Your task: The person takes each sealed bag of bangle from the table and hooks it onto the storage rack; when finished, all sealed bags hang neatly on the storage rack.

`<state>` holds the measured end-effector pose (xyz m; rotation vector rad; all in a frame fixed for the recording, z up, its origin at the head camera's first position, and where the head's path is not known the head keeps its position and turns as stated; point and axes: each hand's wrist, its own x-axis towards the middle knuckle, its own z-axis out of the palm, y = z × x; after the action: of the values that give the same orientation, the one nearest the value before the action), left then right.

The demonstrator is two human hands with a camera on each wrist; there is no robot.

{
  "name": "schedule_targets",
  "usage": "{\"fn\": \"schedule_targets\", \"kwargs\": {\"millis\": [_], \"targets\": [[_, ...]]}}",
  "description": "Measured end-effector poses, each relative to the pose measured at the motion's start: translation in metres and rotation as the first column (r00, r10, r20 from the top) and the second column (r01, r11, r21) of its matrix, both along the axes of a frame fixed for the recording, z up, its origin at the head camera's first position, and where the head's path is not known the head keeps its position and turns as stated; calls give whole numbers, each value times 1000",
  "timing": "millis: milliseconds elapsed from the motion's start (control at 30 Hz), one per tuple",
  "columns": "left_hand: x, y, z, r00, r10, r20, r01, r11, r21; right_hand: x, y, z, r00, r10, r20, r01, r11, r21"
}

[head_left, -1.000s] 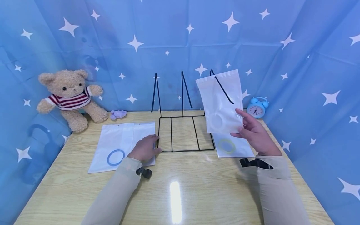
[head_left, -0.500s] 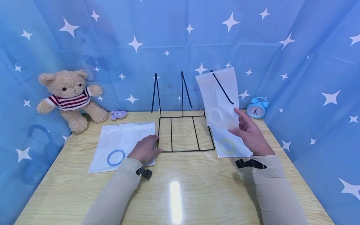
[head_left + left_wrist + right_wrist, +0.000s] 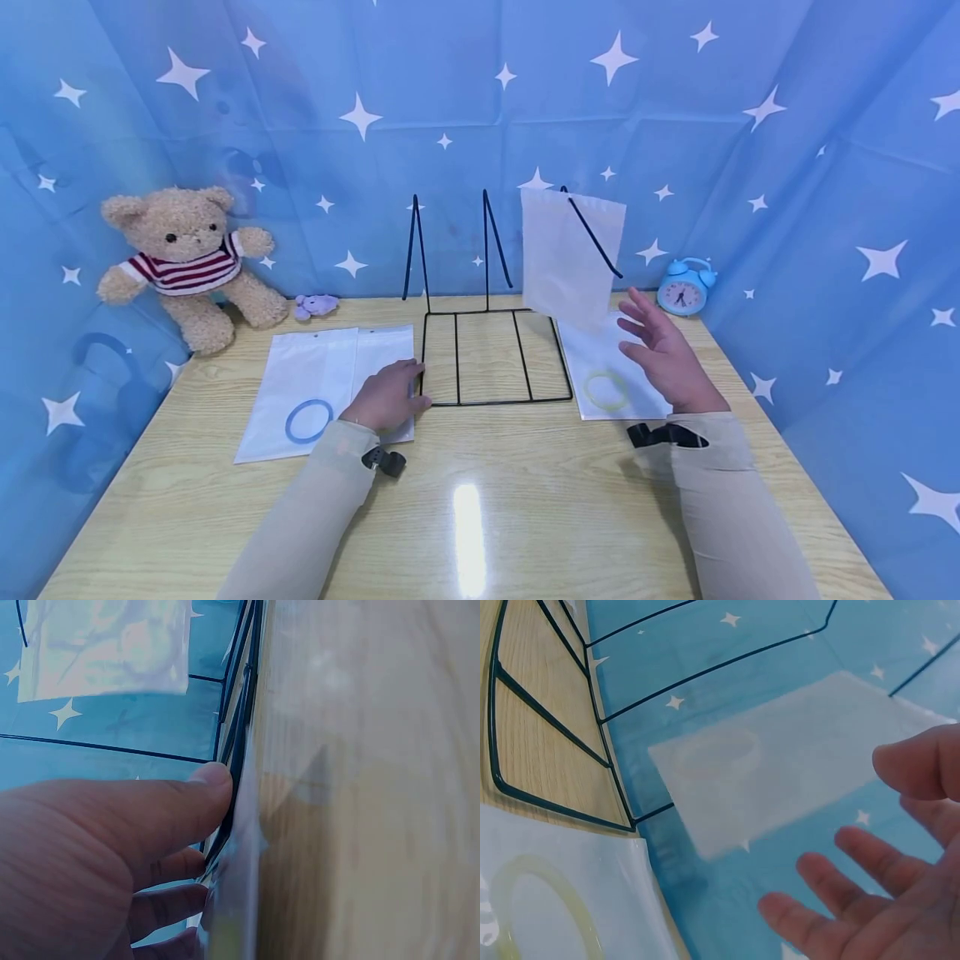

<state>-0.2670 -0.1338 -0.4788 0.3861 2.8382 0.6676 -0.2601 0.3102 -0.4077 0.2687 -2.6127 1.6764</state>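
Observation:
A frosted white plastic zip bag (image 3: 570,258) hangs by its top from the right hook of a black wire rack (image 3: 487,403). A pale ring shows faintly through it in the right wrist view. My right hand (image 3: 670,354) is just right of the bag, fingers spread and holding nothing. My left hand (image 3: 386,393) rests at the rack's left base bar; in the left wrist view the thumb (image 3: 202,791) touches the black wire. Under that hand lies a white bag (image 3: 382,346), partly hidden. Beside it is another bag (image 3: 300,375) with a blue ring (image 3: 309,402).
Right of the rack, a bag (image 3: 637,400) with a yellow ring (image 3: 606,372) lies on the wooden table (image 3: 525,500). A blue alarm clock (image 3: 684,287) stands at the back right. A teddy bear (image 3: 187,246) and a small purple toy (image 3: 316,306) are at the back left.
My right hand has let go of the bag and moved slightly left, fingers opening. The bag has swung back and now hangs from the hook. My left hand has stayed in place.

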Motion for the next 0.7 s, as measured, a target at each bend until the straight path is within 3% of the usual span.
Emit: {"fn": "schedule_targets", "kwargs": {"millis": [333,700], "targets": [[1,0,-1,1000,5,-3,-5,1000,-11,2,18,4,991,-103,86,104,995,-6],[-2,0,-3,1000,3,-16,-3,1000,-12,3,56,1,967,-83,243,40,983,180]]}}
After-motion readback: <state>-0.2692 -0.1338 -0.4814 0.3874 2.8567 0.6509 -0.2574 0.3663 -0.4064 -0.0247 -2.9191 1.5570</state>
